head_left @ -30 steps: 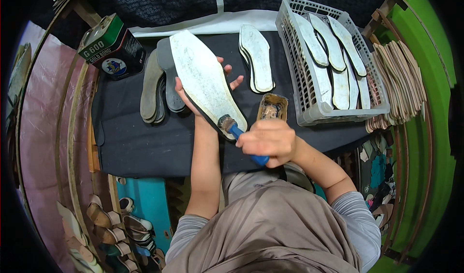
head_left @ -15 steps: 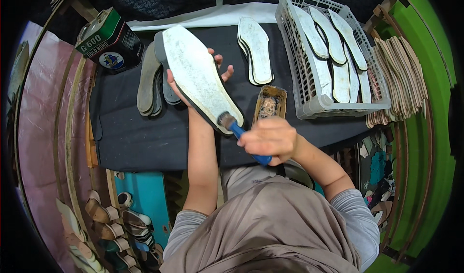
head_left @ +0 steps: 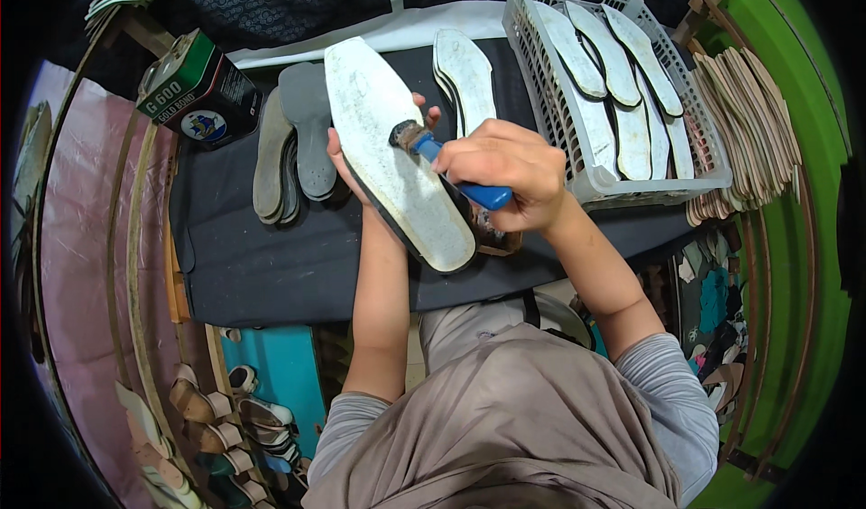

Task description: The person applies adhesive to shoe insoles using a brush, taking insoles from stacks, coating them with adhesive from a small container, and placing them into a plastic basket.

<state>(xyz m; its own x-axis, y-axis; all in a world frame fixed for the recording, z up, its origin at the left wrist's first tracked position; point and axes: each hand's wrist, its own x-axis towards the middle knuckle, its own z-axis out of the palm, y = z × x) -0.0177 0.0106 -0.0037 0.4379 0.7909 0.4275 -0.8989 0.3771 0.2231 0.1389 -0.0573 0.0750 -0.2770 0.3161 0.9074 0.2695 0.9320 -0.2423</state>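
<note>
My left hand [head_left: 347, 162] holds a long shoe sole [head_left: 388, 157] from underneath, its whitish face turned up above the dark work cloth [head_left: 271, 265]. My right hand [head_left: 501, 171] grips a blue-handled brush [head_left: 442, 162]. The brush's bristle head presses on the middle of the sole's face. A small open tin [head_left: 496, 238] lies mostly hidden under my right hand and the sole.
A grey plastic basket [head_left: 577, 162] with several pale insoles stands at the right. A pair of pale soles [head_left: 465, 76] lies behind the held one, grey soles [head_left: 298, 139] at left, a green tin can [head_left: 194, 90] far left. Stacked soles [head_left: 749, 121] fill the right edge; sandals [head_left: 225, 419] sit below.
The brush has travelled from the sole's near end up to its middle. The sole has shifted slightly and the tin is now covered by my right hand.
</note>
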